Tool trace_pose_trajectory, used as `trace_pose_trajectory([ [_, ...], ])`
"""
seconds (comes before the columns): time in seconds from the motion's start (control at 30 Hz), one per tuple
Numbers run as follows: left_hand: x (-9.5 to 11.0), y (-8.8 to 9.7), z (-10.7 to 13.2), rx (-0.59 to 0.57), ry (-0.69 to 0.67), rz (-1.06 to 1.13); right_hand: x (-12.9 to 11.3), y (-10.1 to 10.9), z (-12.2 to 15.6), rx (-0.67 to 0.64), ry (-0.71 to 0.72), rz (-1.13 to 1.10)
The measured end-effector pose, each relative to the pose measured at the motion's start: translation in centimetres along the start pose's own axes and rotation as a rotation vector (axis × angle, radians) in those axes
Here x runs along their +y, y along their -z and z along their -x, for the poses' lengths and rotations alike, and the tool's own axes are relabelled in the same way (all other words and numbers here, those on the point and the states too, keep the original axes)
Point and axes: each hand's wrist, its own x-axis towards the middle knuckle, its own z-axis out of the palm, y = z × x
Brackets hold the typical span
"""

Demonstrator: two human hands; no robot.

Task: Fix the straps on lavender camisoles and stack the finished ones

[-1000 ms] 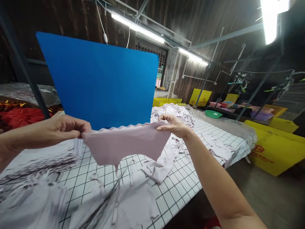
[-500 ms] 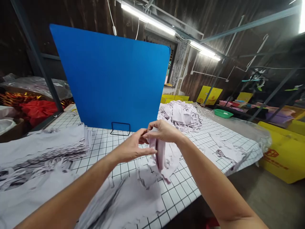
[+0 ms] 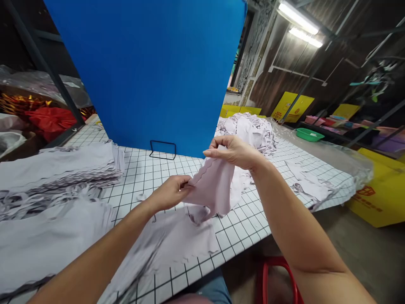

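Observation:
A pale lilac piece of fabric (image 3: 213, 183) with a wavy edge is stretched between my two hands, raised above the table. My left hand (image 3: 171, 192) pinches its left edge. My right hand (image 3: 234, 152) is closed on its upper corner, higher and farther right. The fabric's lower end hangs in loose folds over a pile of similar flat pieces (image 3: 180, 240) at the table's front edge. Part of the fabric is hidden behind my right fingers.
Stacked pale fabric (image 3: 63, 169) lies on the left of the grid-patterned table (image 3: 243, 240). A blue board (image 3: 142, 76) stands behind, near a black wire stand (image 3: 163, 157). A loose fabric heap (image 3: 249, 128) lies farther back. Yellow boxes (image 3: 376, 190) and a red stool (image 3: 265, 278) are at the right.
My hands have moved apart, the left one down and leftward, spreading the fabric that was bunched between them. The view has tilted downward, bringing the red stool into sight.

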Motion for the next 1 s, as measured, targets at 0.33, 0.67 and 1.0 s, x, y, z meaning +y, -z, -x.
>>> trace_pose_trajectory([
  [0.33, -2.4, 2.9, 1.7, 0.189, 0.108, -0.123, 1.1, 2.1, 0.2, 0.010, -0.058, -0.008],
  [0.67, -1.1, -4.1, -2.0, 0.000, -0.028, -0.055, -0.6, 0.8, -0.5, -0.063, -0.027, -0.044],
  [1.0, -1.8, 11.2, 0.3, 0.229, 0.059, -0.364, 4.9, 4.2, -1.2, -0.117, -0.067, 0.104],
])
